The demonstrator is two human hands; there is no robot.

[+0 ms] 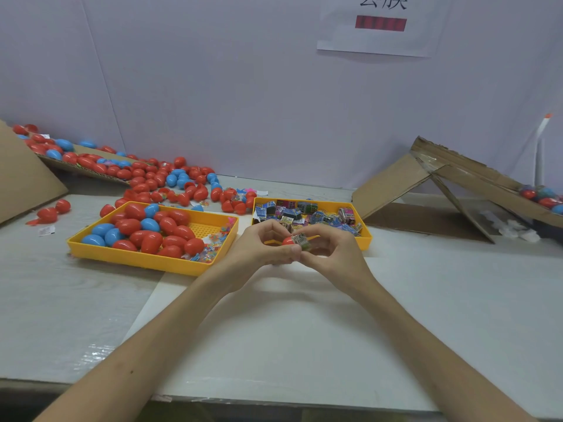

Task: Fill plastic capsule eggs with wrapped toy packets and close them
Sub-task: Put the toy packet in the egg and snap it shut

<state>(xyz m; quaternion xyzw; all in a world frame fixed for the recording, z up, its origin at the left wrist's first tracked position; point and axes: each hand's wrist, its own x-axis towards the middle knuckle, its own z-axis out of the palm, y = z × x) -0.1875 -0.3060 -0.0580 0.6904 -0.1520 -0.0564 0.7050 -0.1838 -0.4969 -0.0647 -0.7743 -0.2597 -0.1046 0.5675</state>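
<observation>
Counter [304, 330]: large loose egg pile [158, 178] back left, some halves open. Cardboard box [457, 175] far right holds few eggs, likely finished. Left tray [137, 260] stocked with eggs; filled or not, can't tell. Right tray [367, 236] full of packets. Judgement: bulk remains. Left hand [259, 248] grip clamped on red egg half [288, 240]; right hand [332, 251] grip pinching packet [300, 240] at its mouth, just before right tray. Egg not yet closed.

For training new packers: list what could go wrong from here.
The packet sits bulky at the mouth of the red egg, so it may jam and stop the egg closing. The left hand and right hand hold both by the fingertips above the table; either could slip and drop.
</observation>
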